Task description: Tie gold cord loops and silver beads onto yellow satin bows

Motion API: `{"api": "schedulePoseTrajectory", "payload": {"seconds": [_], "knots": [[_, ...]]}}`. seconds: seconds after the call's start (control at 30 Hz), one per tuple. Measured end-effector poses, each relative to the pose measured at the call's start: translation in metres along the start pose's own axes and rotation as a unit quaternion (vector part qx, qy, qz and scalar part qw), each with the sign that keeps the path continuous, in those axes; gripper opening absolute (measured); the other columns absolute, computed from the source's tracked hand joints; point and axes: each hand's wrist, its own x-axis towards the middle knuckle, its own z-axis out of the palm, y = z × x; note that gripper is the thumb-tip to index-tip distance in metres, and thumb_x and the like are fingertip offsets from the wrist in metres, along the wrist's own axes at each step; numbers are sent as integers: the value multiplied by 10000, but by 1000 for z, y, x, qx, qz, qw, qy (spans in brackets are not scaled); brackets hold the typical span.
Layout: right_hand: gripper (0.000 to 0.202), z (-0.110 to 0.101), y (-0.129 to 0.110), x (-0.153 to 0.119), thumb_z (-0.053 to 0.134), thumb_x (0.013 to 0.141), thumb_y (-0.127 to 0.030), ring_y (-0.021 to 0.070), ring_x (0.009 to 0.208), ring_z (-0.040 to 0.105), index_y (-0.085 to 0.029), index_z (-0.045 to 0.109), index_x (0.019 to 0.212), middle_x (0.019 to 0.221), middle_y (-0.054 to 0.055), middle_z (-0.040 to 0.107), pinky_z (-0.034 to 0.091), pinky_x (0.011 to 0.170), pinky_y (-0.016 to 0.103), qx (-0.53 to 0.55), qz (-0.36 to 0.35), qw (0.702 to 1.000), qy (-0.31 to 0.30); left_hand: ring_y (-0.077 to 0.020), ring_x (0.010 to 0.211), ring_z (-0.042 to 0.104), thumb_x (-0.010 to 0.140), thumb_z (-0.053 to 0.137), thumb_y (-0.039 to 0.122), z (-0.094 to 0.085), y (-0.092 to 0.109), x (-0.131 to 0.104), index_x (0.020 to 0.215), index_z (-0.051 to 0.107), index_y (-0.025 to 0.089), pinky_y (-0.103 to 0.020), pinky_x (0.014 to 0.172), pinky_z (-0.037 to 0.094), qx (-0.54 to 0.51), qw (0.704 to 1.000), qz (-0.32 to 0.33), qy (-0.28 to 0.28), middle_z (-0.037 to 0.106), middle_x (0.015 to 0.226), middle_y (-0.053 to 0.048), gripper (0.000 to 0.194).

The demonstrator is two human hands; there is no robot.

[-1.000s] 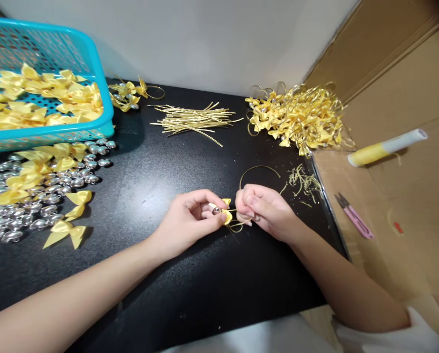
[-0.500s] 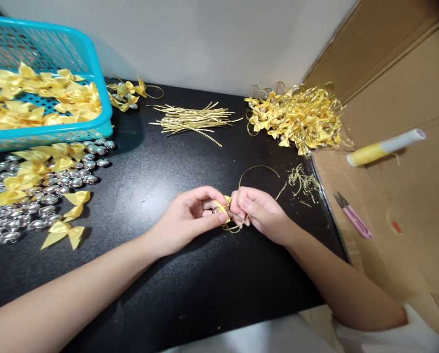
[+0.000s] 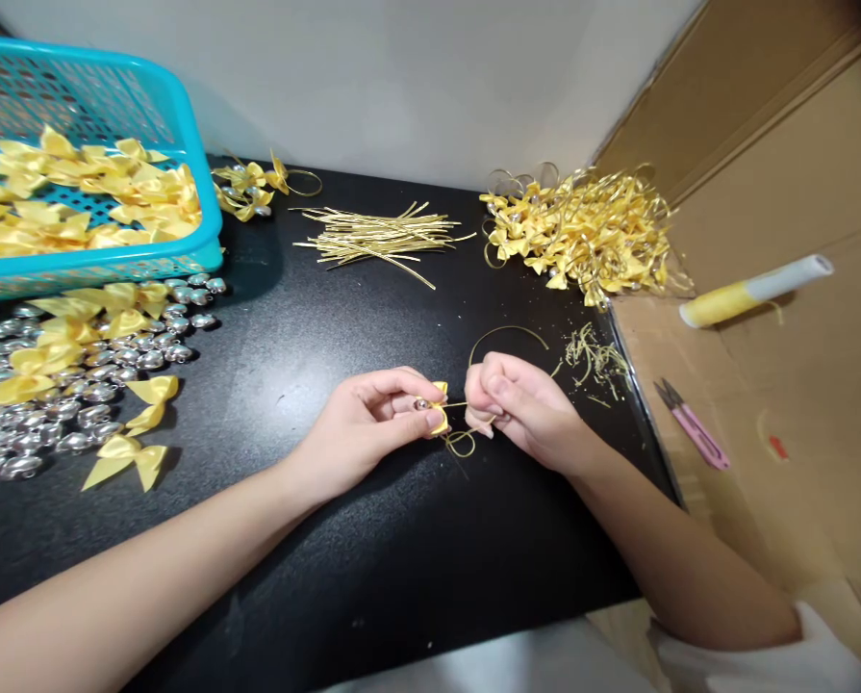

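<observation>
My left hand (image 3: 372, 414) is closed on a yellow ribbon bow (image 3: 439, 418), its thumb and fingers pinching it together with a silver bead (image 3: 421, 404). A short stretch of gold cord (image 3: 457, 405) runs taut from the bow to my right hand (image 3: 520, 404), which is closed in a fist around it. Thin cord loops hang below the bow, and one long end curves up behind my right hand. The fingers hide just where the cord meets the bow.
At left, a turquoise basket (image 3: 206, 231) holds yellow bows; silver beads (image 3: 98, 392) lie before it. Cut gold cords (image 3: 379, 234) lie at the back, beside a pile of finished bows (image 3: 589, 231). At right are cord scraps (image 3: 595, 358), pink thread snips (image 3: 694, 423) and a thread tube (image 3: 754, 291).
My right hand has moved a little right, away from the bow, and a straight piece of cord now shows between the hands. My left hand keeps its pinch on the bow.
</observation>
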Motion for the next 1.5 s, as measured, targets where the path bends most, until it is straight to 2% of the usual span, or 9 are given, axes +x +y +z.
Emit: {"api": "schedulePoseTrajectory", "payload": {"seconds": [0.2, 0.37, 0.5, 0.73, 0.87, 1.1, 1.27, 1.37, 1.5], "knots": [[284, -5, 0, 1, 501, 980, -333, 72, 622, 452, -173, 487, 746, 778, -18, 483, 402, 638, 250, -24, -60, 998, 19, -92, 707, 685, 679, 854, 217, -1, -1, -1, 838, 779, 191, -180, 705, 551, -6, 1000, -13, 24, 761, 809, -10, 178], [301, -1, 1, 1, 502, 974, -342, 80, 597, 446, -181, 460, 724, 699, -39, 434, 449, 661, 260, 14, -46, 999, 1, -117, 755, 702, 752, 808, 253, -3, -3, 0, 930, 766, 188, -210, 746, 555, -3, 1000, -14, 13, 768, 836, -22, 194], [304, 1, 0, -1, 509, 971, -319, 82, 574, 421, -181, 453, 706, 652, -48, 397, 422, 624, 254, 7, -39, 999, -10, -122, 694, 697, 812, 755, 276, 1, 0, 0, 1018, 703, 172, -223, 694, 565, -19, 1000, 10, -12, 741, 777, -13, 237], [302, 2, -2, -3, 524, 959, -320, 85, 584, 449, -185, 444, 702, 657, -45, 394, 413, 622, 248, 39, -63, 997, 10, -56, 526, 624, 853, 708, 274, 5, 2, -2, 937, 644, 162, -144, 561, 527, 18, 999, 34, -23, 656, 637, 47, 155], [271, 6, -2, -5, 493, 974, -309, 111, 678, 528, -186, 470, 734, 689, -28, 452, 415, 685, 269, 21, -72, 997, -15, -88, 635, 684, 875, 675, 290, 4, 1, -3, 934, 650, 146, -179, 634, 566, 34, 999, 3, -34, 694, 756, 5, 158], [275, 8, -4, -7, 516, 960, -304, 111, 652, 501, -185, 478, 715, 666, -34, 438, 394, 674, 276, 12, -108, 994, 0, -94, 514, 640, 925, 579, 351, 5, 6, -1, 1003, 555, 178, -194, 533, 531, 41, 998, -29, -35, 643, 660, 45, 191], [266, 11, -5, -7, 522, 950, -296, 124, 673, 516, -188, 487, 709, 659, -26, 465, 422, 697, 294, 25, -125, 992, -4, -78, 540, 638, 902, 609, 355, 6, 16, 2, 915, 614, 127, -179, 556, 517, 113, 983, -93, -115, 686, 773, -17, 228], [270, 12, -3, -8, 535, 946, -308, 125, 671, 513, -189, 490, 708, 661, -23, 478, 419, 690, 294, 7, -119, 993, -4, -103, 594, 662, 888, 626, 369, 6, 19, 5, 919, 664, 122, -201, 583, 543, 104, 974, -121, -160, 697, 772, -33, 252], [270, 12, -2, -8, 524, 953, -315, 128, 696, 512, -188, 510, 716, 671, -18, 488, 408, 706, 296, -26, -117, 993, -1, -100, 574, 649, 812, 730, 358, 5, 18, 7, 857, 701, 118, -189, 579, 543, 83, 981, -120, -124, 700, 659, -25, 246]]}}
